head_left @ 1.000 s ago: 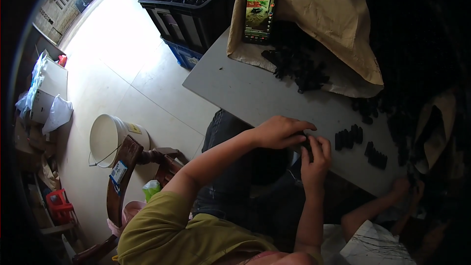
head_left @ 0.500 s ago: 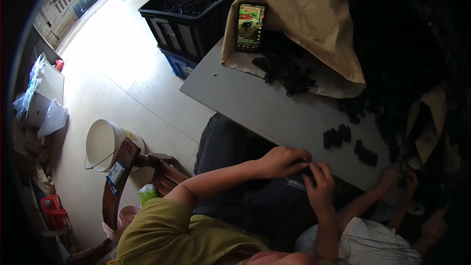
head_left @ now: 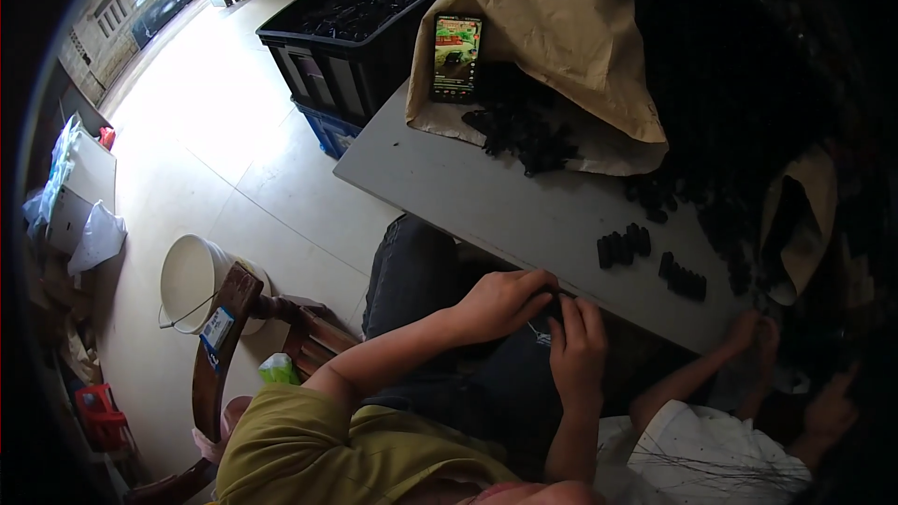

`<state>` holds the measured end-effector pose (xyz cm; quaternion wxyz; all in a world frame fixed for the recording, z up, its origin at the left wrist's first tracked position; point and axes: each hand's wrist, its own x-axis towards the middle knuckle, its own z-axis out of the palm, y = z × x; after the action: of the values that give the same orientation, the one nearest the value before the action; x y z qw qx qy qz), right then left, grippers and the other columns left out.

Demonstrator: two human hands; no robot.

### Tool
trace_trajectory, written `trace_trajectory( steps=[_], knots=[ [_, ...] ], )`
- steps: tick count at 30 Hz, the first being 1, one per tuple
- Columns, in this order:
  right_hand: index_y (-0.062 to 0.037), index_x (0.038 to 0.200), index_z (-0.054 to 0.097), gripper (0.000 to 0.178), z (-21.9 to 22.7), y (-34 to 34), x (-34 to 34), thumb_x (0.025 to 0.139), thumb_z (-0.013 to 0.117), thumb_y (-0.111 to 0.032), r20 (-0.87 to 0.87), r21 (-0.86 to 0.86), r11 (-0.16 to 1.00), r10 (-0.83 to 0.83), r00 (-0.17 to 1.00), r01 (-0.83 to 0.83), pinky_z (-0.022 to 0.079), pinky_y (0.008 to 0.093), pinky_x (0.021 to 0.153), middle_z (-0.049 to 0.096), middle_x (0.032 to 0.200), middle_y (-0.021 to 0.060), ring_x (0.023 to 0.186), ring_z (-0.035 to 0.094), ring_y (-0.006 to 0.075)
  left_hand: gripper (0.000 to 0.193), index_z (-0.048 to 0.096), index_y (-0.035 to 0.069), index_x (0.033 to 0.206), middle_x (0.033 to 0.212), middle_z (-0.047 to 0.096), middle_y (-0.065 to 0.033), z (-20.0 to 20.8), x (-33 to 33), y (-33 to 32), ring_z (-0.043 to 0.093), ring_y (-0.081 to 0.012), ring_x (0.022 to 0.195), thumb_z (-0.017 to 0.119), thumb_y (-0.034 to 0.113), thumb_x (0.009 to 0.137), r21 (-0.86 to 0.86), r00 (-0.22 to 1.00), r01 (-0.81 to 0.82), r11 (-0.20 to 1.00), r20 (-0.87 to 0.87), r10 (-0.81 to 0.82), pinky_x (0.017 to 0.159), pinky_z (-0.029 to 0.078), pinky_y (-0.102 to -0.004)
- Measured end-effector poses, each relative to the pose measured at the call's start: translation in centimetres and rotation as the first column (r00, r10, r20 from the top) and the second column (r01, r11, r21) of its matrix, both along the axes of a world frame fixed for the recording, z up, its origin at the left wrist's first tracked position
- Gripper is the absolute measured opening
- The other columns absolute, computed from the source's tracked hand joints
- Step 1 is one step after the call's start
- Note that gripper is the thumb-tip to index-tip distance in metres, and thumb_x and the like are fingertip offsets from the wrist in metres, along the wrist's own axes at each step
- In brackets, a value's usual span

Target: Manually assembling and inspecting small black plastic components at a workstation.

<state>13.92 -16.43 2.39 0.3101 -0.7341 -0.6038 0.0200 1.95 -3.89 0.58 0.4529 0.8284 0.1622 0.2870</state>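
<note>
In front of the table's near edge, my left hand and my right hand meet over my lap. The fingers of both are closed around a small black piece, mostly covered by the fingertips, so its exact kind cannot be made out. On the grey table beyond them stand two short rows of small black parts, the nearer-left row and the right row. A loose heap of similar black parts spills from a brown paper sack.
A phone with a lit screen leans on the sack. Left of the table, a black crate full of black parts sits on a blue one. A white bucket stands behind a wooden chair. At right, a co-worker's hands work near the table edge.
The whole view has shifted slightly, moving the table and sack up and left in the picture. My hands stay together on the small black piece. The co-worker's hands have moved closer together.
</note>
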Motion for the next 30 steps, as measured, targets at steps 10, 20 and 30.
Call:
trace_trajectory(
  steps=[10,20,30],
  knots=[
    [0.0017,0.107,0.06,0.032,-0.7,0.0,-0.1,0.076,0.067,0.0,-0.148,0.076,0.997,-0.017,0.989,0.029,0.048,0.0351,0.075,0.056,0.099,0.014,0.089,0.059,0.0301,0.018,0.055,0.002,0.105,0.087,0.063,-0.0146,-2.1,0.9,0.1,0.063,-0.0271,0.077,0.052,0.011,0.09,-0.172,0.984,0.075,0.982,0.175,-0.044,0.068,0.048,-0.0343],
    [0.0023,0.105,0.062,0.032,1.3,1.8,0.6,0.075,0.069,-0.003,-0.291,0.06,0.997,0.061,0.955,-0.045,0.047,0.0332,0.075,0.058,0.096,0.0137,0.087,0.059,0.0276,0.025,0.054,0.0,0.113,0.09,0.06,-0.007,-1.2,0.1,1.0,0.053,-0.0115,0.076,0.041,0.015,0.097,-0.458,0.994,0.098,0.883,0.096,-0.06,0.071,0.044,-0.0249],
    [0.0034,0.106,0.061,0.029,0.8,0.7,0.4,0.079,0.066,-0.005,-0.22,0.035,0.999,0.045,0.974,-0.039,0.047,0.0361,0.077,0.055,0.097,0.0143,0.088,0.057,0.0295,0.022,0.053,0.0,0.109,0.092,0.061,-0.0186,-0.8,-0.4,0.1,0.061,-0.0347,0.087,0.049,0.008,0.089,-0.189,0.993,0.062,0.98,0.107,-0.042,0.075,0.048,-0.0377]
  ],
)
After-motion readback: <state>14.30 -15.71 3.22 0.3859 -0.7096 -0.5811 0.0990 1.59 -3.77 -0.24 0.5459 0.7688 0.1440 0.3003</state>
